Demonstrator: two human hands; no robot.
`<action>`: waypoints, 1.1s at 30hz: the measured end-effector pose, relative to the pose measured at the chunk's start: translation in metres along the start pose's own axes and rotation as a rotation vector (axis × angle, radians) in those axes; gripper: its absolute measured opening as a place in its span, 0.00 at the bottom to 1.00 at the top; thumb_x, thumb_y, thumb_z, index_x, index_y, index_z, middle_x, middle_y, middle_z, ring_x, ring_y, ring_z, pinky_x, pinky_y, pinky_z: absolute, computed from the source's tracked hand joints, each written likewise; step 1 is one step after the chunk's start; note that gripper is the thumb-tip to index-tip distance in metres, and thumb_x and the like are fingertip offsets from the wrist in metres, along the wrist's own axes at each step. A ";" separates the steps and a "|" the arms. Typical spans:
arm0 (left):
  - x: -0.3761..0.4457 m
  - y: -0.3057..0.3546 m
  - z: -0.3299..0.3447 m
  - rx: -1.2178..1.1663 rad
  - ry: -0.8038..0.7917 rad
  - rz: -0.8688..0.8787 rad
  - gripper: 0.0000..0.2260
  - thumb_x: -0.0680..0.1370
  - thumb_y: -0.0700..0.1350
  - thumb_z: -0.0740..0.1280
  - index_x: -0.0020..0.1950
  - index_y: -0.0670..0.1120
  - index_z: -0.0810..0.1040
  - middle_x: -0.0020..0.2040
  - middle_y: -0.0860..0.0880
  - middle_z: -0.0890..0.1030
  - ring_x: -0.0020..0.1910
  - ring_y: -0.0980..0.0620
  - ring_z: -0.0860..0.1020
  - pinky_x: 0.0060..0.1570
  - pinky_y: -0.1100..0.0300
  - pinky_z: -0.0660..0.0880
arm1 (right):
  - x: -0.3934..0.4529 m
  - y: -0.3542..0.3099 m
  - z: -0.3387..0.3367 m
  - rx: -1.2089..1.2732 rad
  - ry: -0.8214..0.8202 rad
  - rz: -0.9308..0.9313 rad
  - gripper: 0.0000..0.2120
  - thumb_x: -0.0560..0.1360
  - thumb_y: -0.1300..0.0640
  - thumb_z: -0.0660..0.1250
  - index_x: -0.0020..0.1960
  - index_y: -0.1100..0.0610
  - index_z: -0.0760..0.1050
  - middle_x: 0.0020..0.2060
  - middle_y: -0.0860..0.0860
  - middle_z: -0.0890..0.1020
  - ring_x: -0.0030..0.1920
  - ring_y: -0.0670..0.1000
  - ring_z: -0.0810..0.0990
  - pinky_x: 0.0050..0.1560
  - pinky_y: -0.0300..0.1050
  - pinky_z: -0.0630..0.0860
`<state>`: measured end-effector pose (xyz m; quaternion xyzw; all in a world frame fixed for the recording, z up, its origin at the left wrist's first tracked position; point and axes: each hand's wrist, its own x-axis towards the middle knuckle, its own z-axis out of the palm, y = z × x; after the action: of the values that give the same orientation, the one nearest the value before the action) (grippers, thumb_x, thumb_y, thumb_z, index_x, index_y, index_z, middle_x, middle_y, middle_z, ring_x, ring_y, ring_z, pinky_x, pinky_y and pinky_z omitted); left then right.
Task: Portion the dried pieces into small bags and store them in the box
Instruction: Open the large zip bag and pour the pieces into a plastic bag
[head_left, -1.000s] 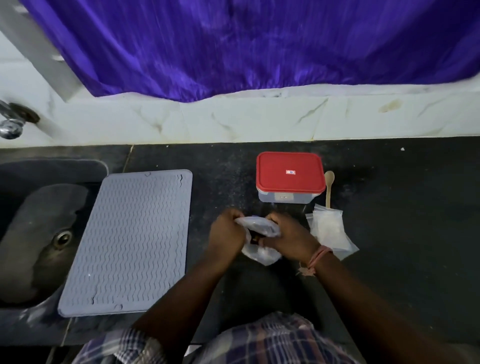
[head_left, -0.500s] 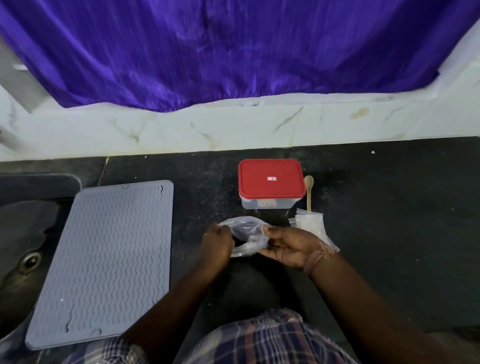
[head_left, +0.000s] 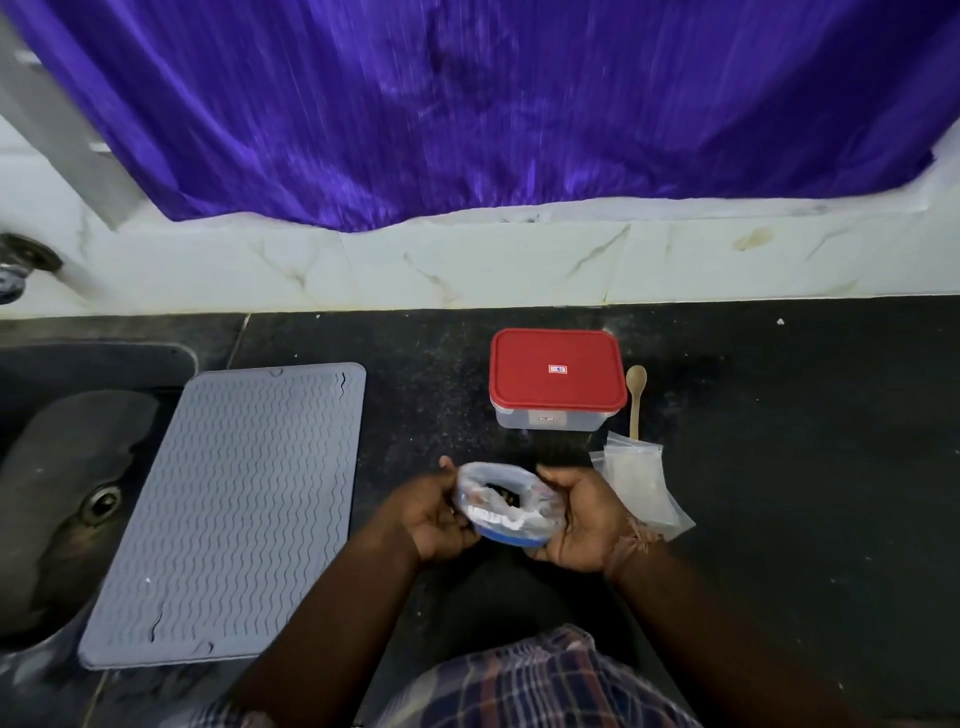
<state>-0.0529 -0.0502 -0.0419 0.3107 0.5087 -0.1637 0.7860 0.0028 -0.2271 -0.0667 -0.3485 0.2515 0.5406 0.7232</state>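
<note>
A clear plastic bag (head_left: 503, 501) with dark dried pieces inside is held open-mouthed above the black counter. My left hand (head_left: 434, 517) grips its left side and my right hand (head_left: 584, 519) grips its right side. Behind the bag stands the storage box (head_left: 557, 378), a clear tub with a red lid that is closed. A small wooden spoon (head_left: 635, 397) lies just right of the box. A stack of small clear bags (head_left: 636, 478) lies flat on the counter beside my right wrist.
A grey ribbed silicone mat (head_left: 228, 509) lies to the left, beside a dark sink (head_left: 62, 499) with a drain. A white marble ledge (head_left: 467, 260) and purple curtain (head_left: 467, 104) close off the back. A tap (head_left: 15, 265) sticks out at far left.
The bag was crumpled between both hands; now its mouth is spread wide and the dark pieces inside show. The hands have moved apart to its two sides.
</note>
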 end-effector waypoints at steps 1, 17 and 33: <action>-0.001 -0.001 0.000 -0.005 -0.055 0.007 0.25 0.83 0.59 0.61 0.55 0.36 0.80 0.40 0.36 0.86 0.47 0.39 0.80 0.48 0.43 0.76 | 0.000 -0.002 0.004 -0.002 -0.023 0.004 0.27 0.78 0.51 0.64 0.71 0.66 0.72 0.68 0.65 0.74 0.64 0.66 0.77 0.64 0.63 0.76; 0.023 -0.010 -0.005 0.171 0.086 0.235 0.14 0.77 0.29 0.60 0.62 0.33 0.76 0.49 0.37 0.80 0.44 0.43 0.80 0.38 0.53 0.77 | 0.019 0.009 -0.001 -0.241 0.076 -0.308 0.15 0.75 0.67 0.70 0.61 0.70 0.77 0.59 0.68 0.80 0.54 0.62 0.82 0.60 0.58 0.78; 0.015 -0.002 -0.008 0.449 -0.079 0.191 0.08 0.83 0.46 0.67 0.53 0.42 0.81 0.47 0.40 0.85 0.45 0.44 0.83 0.49 0.47 0.80 | -0.002 -0.015 -0.004 0.035 -0.224 -0.131 0.41 0.77 0.38 0.61 0.74 0.71 0.63 0.70 0.67 0.70 0.69 0.63 0.72 0.70 0.59 0.71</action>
<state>-0.0528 -0.0459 -0.0586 0.5177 0.3968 -0.2097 0.7284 0.0164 -0.2340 -0.0650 -0.2889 0.1552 0.5235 0.7864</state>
